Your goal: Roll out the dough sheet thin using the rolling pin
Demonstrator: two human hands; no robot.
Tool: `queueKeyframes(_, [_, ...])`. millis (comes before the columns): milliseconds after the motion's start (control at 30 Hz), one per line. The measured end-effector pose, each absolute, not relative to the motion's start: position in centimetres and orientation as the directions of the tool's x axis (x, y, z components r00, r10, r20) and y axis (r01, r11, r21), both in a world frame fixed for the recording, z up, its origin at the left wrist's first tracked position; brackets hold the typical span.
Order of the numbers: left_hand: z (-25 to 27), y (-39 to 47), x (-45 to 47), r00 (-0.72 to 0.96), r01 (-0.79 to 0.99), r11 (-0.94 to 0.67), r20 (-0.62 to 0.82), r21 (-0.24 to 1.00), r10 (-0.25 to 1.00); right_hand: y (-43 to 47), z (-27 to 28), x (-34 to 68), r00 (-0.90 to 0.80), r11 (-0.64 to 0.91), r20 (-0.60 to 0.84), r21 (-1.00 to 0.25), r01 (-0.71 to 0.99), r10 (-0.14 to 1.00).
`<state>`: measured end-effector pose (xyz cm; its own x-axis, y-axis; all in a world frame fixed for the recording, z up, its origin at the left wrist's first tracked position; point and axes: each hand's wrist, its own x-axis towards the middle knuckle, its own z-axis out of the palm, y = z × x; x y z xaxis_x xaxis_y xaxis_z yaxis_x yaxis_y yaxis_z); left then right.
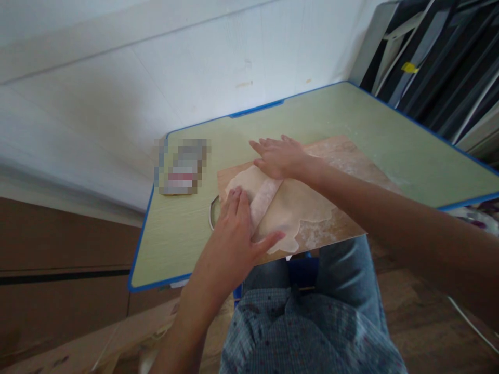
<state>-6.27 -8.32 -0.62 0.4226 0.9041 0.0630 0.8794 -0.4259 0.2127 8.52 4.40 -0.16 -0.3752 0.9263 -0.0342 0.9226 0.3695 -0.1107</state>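
A pale sheet of dough (307,200) with an uneven edge lies on a floured wooden board (353,156). Across it rests a flour-dusted rolling pin (265,200), slanting between my two hands. My left hand (236,228) lies over the near end of the pin, fingers stretched forward and thumb spread out to the right above the dough. At the far end, my right hand (283,157) presses with its palm, its fingers extended and spread to the left. Both hands are open, touching the pin without wrapping round it; they hide its ends.
The board sits on a light green table (183,244) with a blue rim, its front edge near my lap. A blurred-out flat item (183,169) lies at the table's left. Behind stands a white wall (218,67); dark flat panels (436,57) lean at the right.
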Motion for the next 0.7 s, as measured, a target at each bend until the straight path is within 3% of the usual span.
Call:
queueKeyframes(333, [-0.3, -9.7, -4.7, 0.433, 0.895, -0.444, 0.149, 0.047, 0.889, 3.9, -1.1, 9.8, -0.437, 0.44, 0.056, -0.149, 0.886, 0.898])
queueKeyframes(700, [-0.1, -10.7, -3.0, 0.367, 0.927, -0.373, 0.118, 0.033, 0.923, 2.9, -1.2, 11.0, -0.47, 0.482, 0.109, -0.175, 0.858, 0.876])
